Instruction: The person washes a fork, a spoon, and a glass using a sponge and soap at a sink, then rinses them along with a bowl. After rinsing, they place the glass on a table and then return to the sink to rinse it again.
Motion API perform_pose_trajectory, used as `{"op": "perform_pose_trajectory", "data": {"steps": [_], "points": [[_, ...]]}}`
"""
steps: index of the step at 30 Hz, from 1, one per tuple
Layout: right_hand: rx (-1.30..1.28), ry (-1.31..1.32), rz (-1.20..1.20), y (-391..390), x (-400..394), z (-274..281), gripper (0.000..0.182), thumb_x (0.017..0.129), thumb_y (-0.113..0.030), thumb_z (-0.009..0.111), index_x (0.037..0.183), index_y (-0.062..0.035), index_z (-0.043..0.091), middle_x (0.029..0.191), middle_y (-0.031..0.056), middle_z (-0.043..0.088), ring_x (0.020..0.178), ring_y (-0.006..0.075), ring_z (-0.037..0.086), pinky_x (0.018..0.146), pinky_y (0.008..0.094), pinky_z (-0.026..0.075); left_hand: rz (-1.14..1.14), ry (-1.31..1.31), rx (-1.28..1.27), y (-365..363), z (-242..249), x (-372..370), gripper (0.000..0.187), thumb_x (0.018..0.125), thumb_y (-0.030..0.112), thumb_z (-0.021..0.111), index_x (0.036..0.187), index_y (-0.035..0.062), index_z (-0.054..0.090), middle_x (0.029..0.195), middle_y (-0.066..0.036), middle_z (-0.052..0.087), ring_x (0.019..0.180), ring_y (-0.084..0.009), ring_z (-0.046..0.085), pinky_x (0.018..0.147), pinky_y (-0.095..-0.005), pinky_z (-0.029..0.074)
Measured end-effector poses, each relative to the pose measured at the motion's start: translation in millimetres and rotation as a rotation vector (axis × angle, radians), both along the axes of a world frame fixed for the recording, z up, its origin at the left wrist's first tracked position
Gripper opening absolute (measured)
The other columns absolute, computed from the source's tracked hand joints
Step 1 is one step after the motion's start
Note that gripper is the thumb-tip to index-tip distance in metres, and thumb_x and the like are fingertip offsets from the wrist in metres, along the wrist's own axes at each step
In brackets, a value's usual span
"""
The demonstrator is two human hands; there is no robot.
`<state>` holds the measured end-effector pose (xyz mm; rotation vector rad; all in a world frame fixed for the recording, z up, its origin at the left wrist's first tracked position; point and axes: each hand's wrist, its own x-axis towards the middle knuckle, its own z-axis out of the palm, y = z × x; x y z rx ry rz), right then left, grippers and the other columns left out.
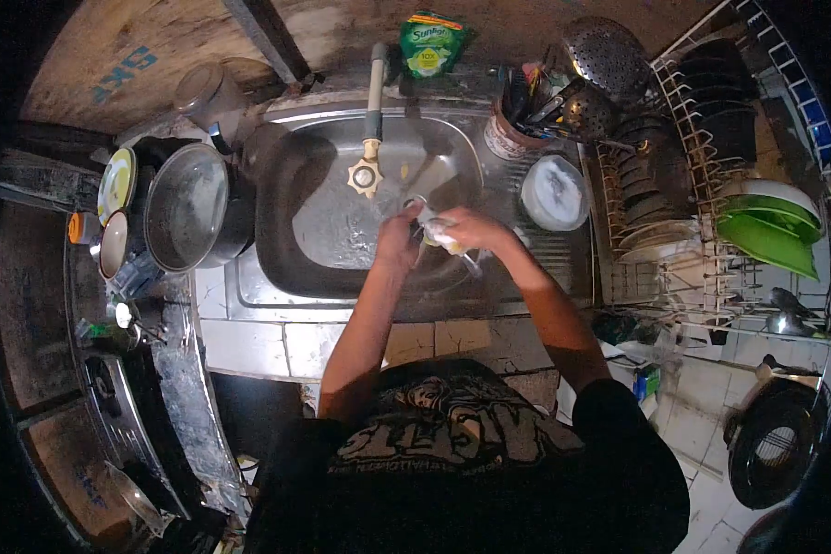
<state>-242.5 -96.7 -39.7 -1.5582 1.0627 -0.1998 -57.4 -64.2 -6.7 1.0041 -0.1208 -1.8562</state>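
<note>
Over the right half of the steel sink (277, 277), my two hands are close together. My left hand (397, 240) is closed around a shiny metal utensil (417, 203), its rounded end showing above the fingers; I cannot tell its exact kind. My right hand (466, 229) is closed on a pale, foamy sponge (441, 236), pressed against the utensil. A thin shiny piece pokes out below the right hand. Beyond the hands, a tap (371, 152) with a star-shaped knob hangs over the basin. Right of the sink sits a white tub (554, 194) with foam inside.
A large pot (189, 208) and plates (118, 185) stand left of the sink. A green Sunlight pouch (431, 44) leans at the back. A utensil holder (512, 137) and a dish rack (702, 166) with green bowls (768, 231) occupy the right.
</note>
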Motion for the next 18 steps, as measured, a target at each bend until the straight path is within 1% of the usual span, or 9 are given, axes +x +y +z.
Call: {"op": "perform_pose_trajectory", "data": {"steps": [2,3,6,8,10,12,14,15,18], "points": [[-0.355,0.047,0.298,10.1,-8.0,31.2,0.037,0.085,-0.031,0.057,0.113,-0.0070,0.062,0.095,0.0170,0.065,0.080,0.0265,0.062,0.072,0.0351,0.047,0.082,0.035,0.073,-3.1,-14.1,5.1,0.021,0.089,0.018,0.059,0.103,0.0037,0.058,0.092,-0.008,0.062,0.084,-0.0191,0.059,0.073,-0.0337,0.046],[-0.020,0.239,0.229,13.7,0.5,76.4,0.035,0.086,-0.036,0.057,0.106,-0.0084,0.065,0.084,0.0149,0.066,0.074,0.0235,0.062,0.069,0.0353,0.047,0.112,0.088,0.033,-9.5,-45.9,14.1,0.019,0.088,0.019,0.060,0.101,0.0043,0.058,0.089,-0.008,0.062,0.079,-0.0198,0.059,0.068,-0.0325,0.046],[-0.010,0.226,0.193,10.2,2.3,81.5,0.038,0.088,-0.041,0.054,0.100,-0.0060,0.066,0.080,0.0148,0.066,0.071,0.0211,0.060,0.067,0.0358,0.047,0.167,0.093,0.071,-0.9,-59.8,11.4,0.017,0.088,0.021,0.060,0.095,0.0059,0.058,0.083,-0.006,0.061,0.070,-0.0203,0.058,0.060,-0.0314,0.046],[-0.003,0.260,0.216,10.1,15.4,79.6,0.036,0.090,-0.033,0.052,0.101,-0.0002,0.061,0.083,0.0146,0.066,0.070,0.0221,0.060,0.065,0.0373,0.047,0.109,0.124,0.008,7.6,-43.2,-0.1,0.018,0.088,0.023,0.061,0.096,0.0061,0.057,0.078,-0.005,0.060,0.066,-0.0194,0.058,0.057,-0.0312,0.044],[-0.121,0.170,0.072,24.8,19.6,67.7,0.041,0.090,-0.040,0.053,0.091,-0.0003,0.064,0.080,0.0173,0.065,0.068,0.0244,0.060,0.066,0.0400,0.046,0.305,0.026,0.062,-1.6,-25.0,-2.2,0.014,0.090,0.022,0.060,0.088,0.0078,0.057,0.067,-0.002,0.054,0.053,-0.0161,0.051,0.050,-0.0297,0.039],[-0.193,0.270,0.225,35.5,23.7,75.0,0.037,0.091,-0.035,0.052,0.101,0.0001,0.060,0.081,0.0181,0.065,0.070,0.0265,0.062,0.065,0.0410,0.047,0.303,-0.091,0.138,1.4,-41.6,19.6,0.014,0.086,0.016,0.064,0.080,0.0043,0.059,0.065,-0.002,0.050,0.052,-0.0143,0.047,0.047,-0.0307,0.037],[-0.316,0.545,0.259,47.0,32.6,95.4,0.032,0.090,-0.029,0.051,0.101,-0.0006,0.061,0.080,0.0185,0.064,0.075,0.0303,0.064,0.065,0.0440,0.049,0.295,-0.016,0.074,8.2,-44.8,21.6,0.014,0.085,0.015,0.064,0.077,0.0051,0.059,0.065,-0.002,0.052,0.052,-0.0135,0.049,0.046,-0.0296,0.037],[-0.671,0.715,0.299,53.5,39.3,88.3,0.026,0.087,-0.020,0.052,0.101,-0.0009,0.063,0.077,0.0162,0.065,0.074,0.0315,0.065,0.063,0.0456,0.051,0.310,-0.049,0.104,7.0,-42.5,15.8,0.013,0.084,0.014,0.064,0.076,0.0053,0.059,0.065,-0.002,0.053,0.051,-0.0130,0.048,0.045,-0.0289,0.036],[-0.900,0.903,0.158,52.2,62.2,68.3,0.025,0.084,-0.014,0.053,0.101,0.0000,0.063,0.077,0.0134,0.066,0.069,0.0296,0.066,0.060,0.0450,0.052,0.315,-0.208,0.151,9.0,-2.2,-10.9,0.012,0.084,0.013,0.064,0.076,0.0063,0.057,0.063,-0.001,0.051,0.049,-0.0126,0.045,0.044,-0.0281,0.034]]}}
